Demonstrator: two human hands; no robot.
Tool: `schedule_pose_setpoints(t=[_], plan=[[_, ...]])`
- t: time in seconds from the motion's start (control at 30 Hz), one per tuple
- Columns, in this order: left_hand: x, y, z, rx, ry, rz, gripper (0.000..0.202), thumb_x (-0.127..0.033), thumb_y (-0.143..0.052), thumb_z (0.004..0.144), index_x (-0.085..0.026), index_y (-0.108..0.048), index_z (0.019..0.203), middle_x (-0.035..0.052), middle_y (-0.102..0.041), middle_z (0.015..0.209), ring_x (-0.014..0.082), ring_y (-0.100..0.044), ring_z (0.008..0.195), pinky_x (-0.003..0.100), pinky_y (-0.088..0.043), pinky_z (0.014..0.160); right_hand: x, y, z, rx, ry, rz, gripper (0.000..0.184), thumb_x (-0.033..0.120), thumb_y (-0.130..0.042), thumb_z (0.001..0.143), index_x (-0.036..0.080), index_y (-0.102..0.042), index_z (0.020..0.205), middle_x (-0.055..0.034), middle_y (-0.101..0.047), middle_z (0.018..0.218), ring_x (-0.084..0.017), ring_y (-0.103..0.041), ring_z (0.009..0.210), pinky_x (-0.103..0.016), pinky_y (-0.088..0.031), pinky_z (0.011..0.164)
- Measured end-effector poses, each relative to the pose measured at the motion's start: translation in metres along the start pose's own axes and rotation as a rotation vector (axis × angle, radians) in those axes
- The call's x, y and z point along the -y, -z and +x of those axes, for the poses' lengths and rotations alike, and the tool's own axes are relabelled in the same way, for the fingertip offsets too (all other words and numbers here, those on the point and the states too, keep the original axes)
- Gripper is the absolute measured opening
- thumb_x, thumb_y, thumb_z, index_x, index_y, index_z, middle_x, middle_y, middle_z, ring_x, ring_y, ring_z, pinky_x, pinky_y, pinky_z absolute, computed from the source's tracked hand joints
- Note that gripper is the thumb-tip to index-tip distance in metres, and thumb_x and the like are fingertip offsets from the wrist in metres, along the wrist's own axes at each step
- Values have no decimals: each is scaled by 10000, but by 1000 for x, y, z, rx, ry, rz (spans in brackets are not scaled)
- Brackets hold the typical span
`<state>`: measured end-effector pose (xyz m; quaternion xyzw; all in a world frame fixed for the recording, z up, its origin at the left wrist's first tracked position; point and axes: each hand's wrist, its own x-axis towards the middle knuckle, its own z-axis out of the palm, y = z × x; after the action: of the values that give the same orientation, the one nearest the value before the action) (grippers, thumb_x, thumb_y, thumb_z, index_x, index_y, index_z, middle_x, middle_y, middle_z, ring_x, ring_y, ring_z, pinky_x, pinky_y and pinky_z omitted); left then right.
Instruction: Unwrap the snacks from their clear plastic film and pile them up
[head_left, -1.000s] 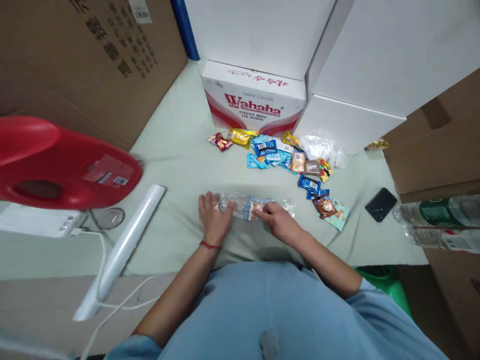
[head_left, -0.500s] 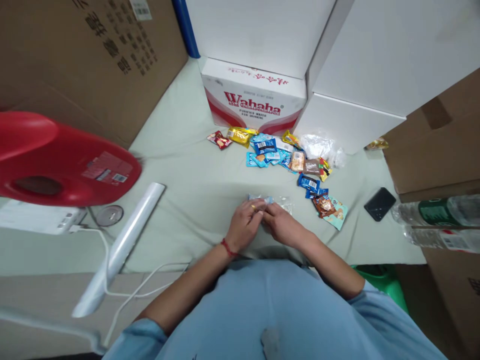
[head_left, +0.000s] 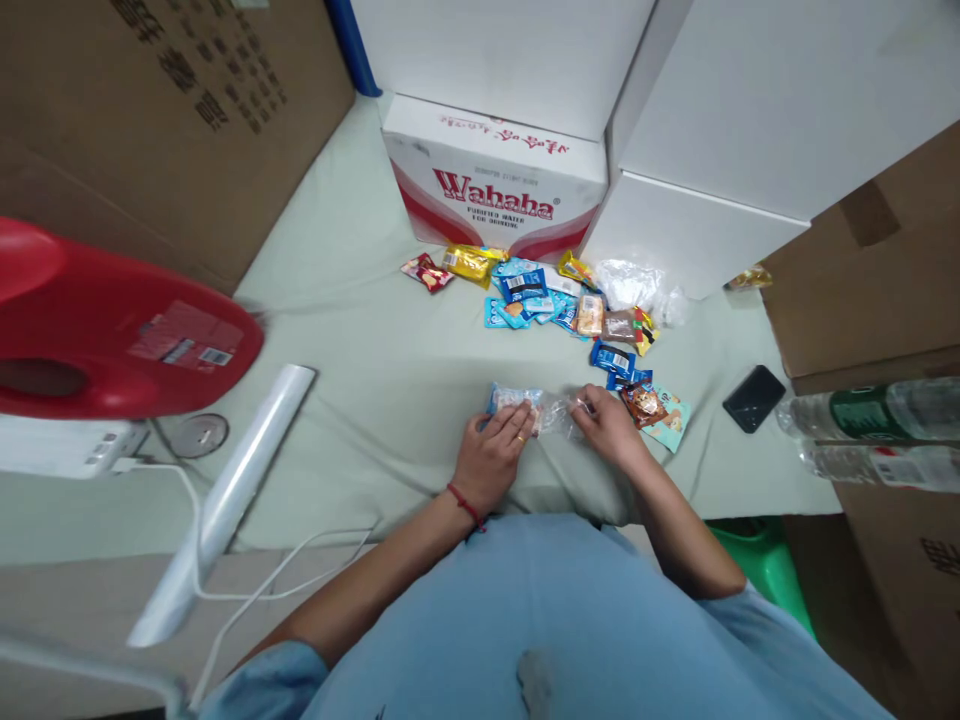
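My left hand (head_left: 495, 445), with a ring and a red cord bracelet, lies flat over a blue-and-white snack packet (head_left: 504, 397) on the pale green cloth, its fingers stretched out. Clear plastic (head_left: 556, 412) runs from the packet to the right; I cannot tell whether it wraps the packet or only touches it. My right hand (head_left: 606, 425) pinches the far end of this plastic bag. Just beyond that hand lie a brown snack packet (head_left: 643, 404) and a light green packet (head_left: 671, 422), with blue packets (head_left: 613, 357) above them.
Several more snacks (head_left: 525, 287) lie before a Wahaha carton (head_left: 495, 195), beside crumpled clear plastic (head_left: 637, 287). A phone (head_left: 754, 399) and water bottles (head_left: 885, 412) are at right. Leftward are a plastic-film roll (head_left: 225, 500), a white cable (head_left: 199, 530) and a red jug (head_left: 127, 320).
My hands were together over the packet. My right hand has moved right, drawing out the clear plastic, while my left hand has flattened on the packet. The view has shifted slightly.
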<state>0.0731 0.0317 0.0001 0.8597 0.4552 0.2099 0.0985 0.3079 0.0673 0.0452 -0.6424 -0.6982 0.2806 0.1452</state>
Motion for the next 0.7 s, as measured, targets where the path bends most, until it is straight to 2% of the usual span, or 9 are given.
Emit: schedule_pose_setpoints(t=[0.07, 0.1, 0.17, 0.3, 0.4, 0.5, 0.6, 0.7], plan=[[1, -1, -1, 2, -8, 7, 509, -103, -435, 1018, -234, -597, 1483, 113, -616, 1532, 262, -620, 1340, 460, -440, 999, 18, 9, 9, 42, -31, 30, 186, 360, -560, 990, 195, -643, 971, -31, -678, 797, -189, -602, 715, -271, -425, 696], [0, -2, -1, 6, -9, 9, 496, -105, -434, 1018, -229, -614, 1463, 117, -618, 1528, 268, -620, 1344, 467, -444, 1004, 30, 11, 16, 53, -24, 15, 176, 358, -576, 983, 197, -648, 975, -21, -680, 774, -184, -600, 700, -261, -399, 676], [-2, -3, -1, 20, -13, 4, 471, -101, -431, 1012, -217, -660, 1407, 135, -654, 1484, 281, -613, 1361, 484, -450, 1038, 56, 5, 30, 73, 13, -58, 143, 325, -614, 961, 197, -672, 993, -38, -723, 836, -188, -631, 758, -257, -379, 686], [-3, -3, 1, 63, -5, -35, 450, -72, -446, 957, -135, -697, 1325, 203, -730, 1318, 323, -605, 1368, 511, -475, 1115, 96, -24, 53, 201, 55, -207, 143, 267, -597, 983, 198, -715, 1024, -81, -778, 1001, -213, -685, 910, -276, -387, 741], [4, 6, 4, 80, -3, -140, 457, -72, -480, 890, -99, -690, 1295, 218, -711, 1318, 343, -603, 1355, 541, -492, 1153, 107, -40, 58, 206, 75, -207, 174, 257, -554, 1018, 196, -715, 1046, -80, -779, 1028, -213, -691, 951, -278, -400, 768], [15, 24, 0, 65, -24, -291, 494, -74, -500, 813, -129, -706, 1259, 182, -726, 1291, 316, -631, 1325, 510, -523, 1160, 107, -45, 56, 149, 95, -159, 186, 261, -524, 1044, 188, -689, 1090, -71, -766, 1016, -204, -685, 957, -271, -414, 789], [27, 47, -13, -54, 28, -459, 569, -84, -495, 783, -192, -689, 1308, 117, -720, 1359, 268, -659, 1313, 452, -543, 1151, 106, -44, 53, 143, 119, -179, 208, 236, -466, 1073, 171, -657, 1124, -87, -742, 1072, -207, -677, 1003, -279, -434, 821], [40, 67, -27, -291, 210, -599, 529, -112, -516, 803, -231, -694, 1287, 75, -691, 1430, 258, -649, 1339, 456, -518, 1169, 107, -44, 47, 197, 114, -266, 269, 300, -415, 1112, 162, -641, 1157, -119, -704, 1137, -229, -676, 1007, -309, -471, 825]])
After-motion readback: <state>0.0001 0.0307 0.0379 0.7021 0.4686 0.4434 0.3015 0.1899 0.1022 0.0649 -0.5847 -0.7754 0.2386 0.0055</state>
